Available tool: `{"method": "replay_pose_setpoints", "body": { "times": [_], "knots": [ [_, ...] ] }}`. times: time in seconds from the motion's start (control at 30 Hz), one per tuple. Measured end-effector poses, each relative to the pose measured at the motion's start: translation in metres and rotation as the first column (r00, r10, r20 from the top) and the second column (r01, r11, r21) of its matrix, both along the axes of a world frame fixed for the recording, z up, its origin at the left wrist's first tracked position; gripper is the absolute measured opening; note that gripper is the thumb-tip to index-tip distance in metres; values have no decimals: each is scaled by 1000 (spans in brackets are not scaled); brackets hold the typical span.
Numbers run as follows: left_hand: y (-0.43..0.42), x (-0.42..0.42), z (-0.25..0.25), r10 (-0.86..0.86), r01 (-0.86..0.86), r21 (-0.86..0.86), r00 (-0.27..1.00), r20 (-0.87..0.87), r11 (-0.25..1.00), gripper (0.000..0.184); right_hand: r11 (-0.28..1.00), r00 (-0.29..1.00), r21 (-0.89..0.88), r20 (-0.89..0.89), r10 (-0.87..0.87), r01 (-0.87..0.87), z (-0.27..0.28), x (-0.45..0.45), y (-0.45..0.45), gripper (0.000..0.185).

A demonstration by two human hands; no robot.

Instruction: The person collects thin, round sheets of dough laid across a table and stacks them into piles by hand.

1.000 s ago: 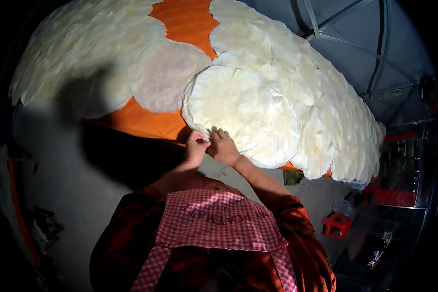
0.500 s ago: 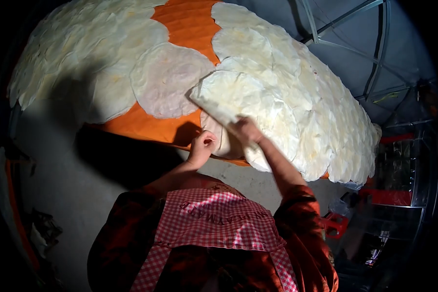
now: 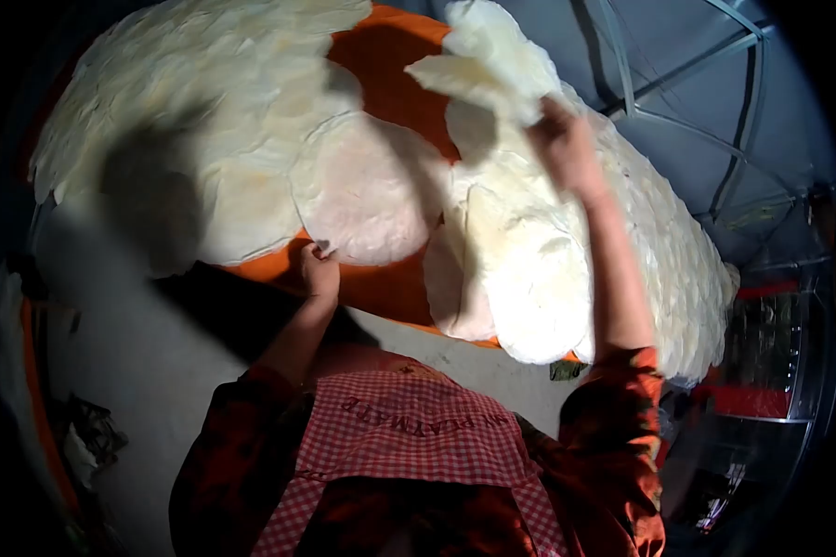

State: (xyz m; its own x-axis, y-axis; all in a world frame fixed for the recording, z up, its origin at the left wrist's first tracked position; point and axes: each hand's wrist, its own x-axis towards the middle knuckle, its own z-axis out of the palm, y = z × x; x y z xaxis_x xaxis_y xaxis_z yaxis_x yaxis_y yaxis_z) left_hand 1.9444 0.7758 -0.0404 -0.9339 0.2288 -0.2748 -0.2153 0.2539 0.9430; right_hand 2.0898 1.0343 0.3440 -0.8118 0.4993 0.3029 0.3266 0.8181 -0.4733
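Thin, round, pale sheets, like rice-paper or dough discs, lie overlapping on an orange cloth (image 3: 390, 288). My left hand (image 3: 320, 274) is closed in a pinch at the lower left edge of a pinkish-white disc (image 3: 372, 190). Farther out on the right, my right hand (image 3: 567, 148) is smeared by motion, its fingers closed at a lifted pale disc (image 3: 469, 82). That disc stands up off the others with its tip pointing left. Below it, a creamy disc (image 3: 534, 278) hangs partly over the near edge, overlapping a pinkish one (image 3: 460, 297).
Overlapping discs cover the left side (image 3: 204, 84) and right side (image 3: 664, 269) of the cloth. Metal frame bars (image 3: 697, 139) stand at the upper right. A dark glossy case with red parts (image 3: 752, 399) is at the right. Grey floor (image 3: 139, 371) shows below the cloth.
My right hand has swung up and away, and the disc edge it folded back is now higher. My left hand has moved left to the pinkish disc's edge. The view has shifted slightly.
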Motion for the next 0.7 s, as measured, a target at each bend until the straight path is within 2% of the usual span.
{"method": "replay_pose_setpoints", "body": {
  "times": [0.03,0.07,0.1,0.13,0.17,0.2,0.23,0.3,0.33,0.37,0.4,0.43,0.47,0.5,0.53,0.57,0.63,0.67,0.7],
  "knots": [
    [1,-5,-22,-16,17,40,1000,-19,999,33,996,999,-83,-24,-28,26,-49,-16,-10,30],
    [-1,-4,-5,-13,10,64,999,53,998,29,995,985,-24,-147,88,-93,-110,-32,-13,36],
    [0,-1,16,-16,5,88,992,124,996,25,993,997,99,-39,71,-66,-130,-44,-51,44],
    [1,-5,18,-32,8,122,980,194,992,24,989,993,89,46,110,-114,-171,-54,-66,53],
    [1,-9,19,-51,9,157,964,262,988,22,972,992,199,28,124,-127,-228,-59,-75,55],
    [0,-14,18,-73,9,192,942,329,981,21,979,980,127,135,144,-161,-271,-61,-81,57],
    [-1,-18,18,-100,25,202,924,369,979,19,988,956,-46,247,156,-149,-286,-62,-90,57],
    [-3,-26,29,-159,61,224,880,448,973,16,980,951,-170,275,143,-98,-286,-61,-94,60],
    [-6,-26,35,-188,131,176,911,368,976,13,975,962,-182,217,168,-129,-283,-61,-88,59],
    [-10,-25,32,-164,160,88,986,41,983,12,969,969,-191,159,190,-159,-272,-62,-83,59],
    [-16,-22,29,-149,154,-6,945,-290,988,12,906,977,-412,133,165,-96,-264,-64,-76,52],
    [-21,-19,26,-148,115,-93,795,-588,989,12,801,977,-599,165,133,-7,-272,-61,-59,45],
    [-21,-13,26,-194,220,3,868,-458,976,17,677,986,-736,91,137,-26,-253,-63,-52,43],
    [-16,-12,39,-294,311,193,949,-109,931,22,530,991,-846,21,129,-51,-235,-65,-47,41],
    [-11,-12,53,-424,312,400,876,230,862,27,547,990,-837,60,128,-20,-231,-67,-37,39],
    [-3,-14,63,-566,227,587,661,493,777,33,566,988,-825,96,124,9,-228,-70,-29,38],
    [38,-28,46,-567,-37,680,520,639,732,49,588,989,-809,89,122,0,-216,-67,-36,35],
    [58,-41,41,-578,-172,692,432,692,701,58,765,982,-641,98,162,-62,-223,-62,-40,35],
    [72,-61,53,-543,-207,701,500,675,682,75,892,974,-433,115,195,-127,-238,-57,-41,36]
  ]
}}
